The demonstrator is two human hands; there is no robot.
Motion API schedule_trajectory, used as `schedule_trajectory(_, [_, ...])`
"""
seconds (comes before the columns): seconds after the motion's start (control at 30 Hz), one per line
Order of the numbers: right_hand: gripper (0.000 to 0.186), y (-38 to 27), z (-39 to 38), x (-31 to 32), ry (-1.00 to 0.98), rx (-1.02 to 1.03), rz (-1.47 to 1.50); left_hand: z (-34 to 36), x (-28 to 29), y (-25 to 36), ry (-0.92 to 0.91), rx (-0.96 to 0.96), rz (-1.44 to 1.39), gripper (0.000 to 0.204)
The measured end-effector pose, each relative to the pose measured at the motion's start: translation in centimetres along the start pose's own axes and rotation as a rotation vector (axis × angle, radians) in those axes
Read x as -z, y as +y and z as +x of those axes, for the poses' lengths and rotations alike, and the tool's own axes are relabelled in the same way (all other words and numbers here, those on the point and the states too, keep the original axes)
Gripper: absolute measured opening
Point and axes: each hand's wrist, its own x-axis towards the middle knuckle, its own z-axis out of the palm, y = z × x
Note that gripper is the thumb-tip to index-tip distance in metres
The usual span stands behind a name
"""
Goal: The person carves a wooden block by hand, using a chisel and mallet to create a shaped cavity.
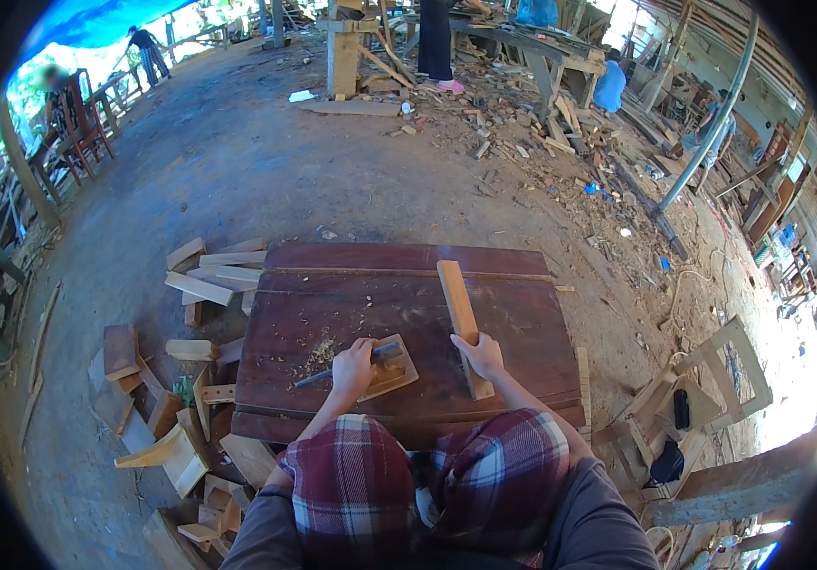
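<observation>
- The left hand point(355, 369) is closed around a dark, slim rod-like tool point(313, 378), over a small pale board point(408, 367) left of centre on the near part of the worktop; its exact kind cannot be told.
- The right hand point(482, 356) grips the near half of a long wooden bar point(461, 309), thumb and fingers around its edges; the bar runs from near to far on the right of the worktop.
- For good control, I would keep the bar flat and steady, the right fingers out of the tool's line, and the small board from sliding; brushing loose shavings aside should help pieces sit flat.
- The bar is straight, square-edged and honey-coloured; the small board is flat and pale, with a browner patch.
- Curled, crumbly wood shavings point(319, 355) lie left of the left hand.
- The worktop point(513, 304) is dark reddish-brown wood, worn and dusty, with lengthwise seams running left to right.
- Beyond its left edge, angular wooden offcuts point(199, 287), some curved, are heaped on the bare, greyish floor point(190, 190).
- To the right stands a pale wooden frame point(749, 356) with open slots.
</observation>
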Motion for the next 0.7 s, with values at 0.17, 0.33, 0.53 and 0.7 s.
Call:
schedule_trajectory(0.17, [0.079,0.19,0.12,-0.04,-0.004,-0.004,0.000,-0.03,-0.03,0.08,0.007,0.017,-0.017,0.044])
schedule_trajectory(0.33, [0.079,0.32,0.28,-0.08,0.005,-0.001,-0.019,0.06,-0.05,0.02,0.006,-0.007,-0.004,0.045])
schedule_trajectory(0.53, [0.079,0.55,0.52,-0.34,0.014,0.005,-0.012,0.08,-0.24,-0.14,-0.017,0.027,0.007,0.046])
schedule_trajectory(0.7, [0.078,0.08,0.11,-0.04,0.012,0.008,0.004,0.03,0.03,0.07,0.000,0.005,0.007,0.045])
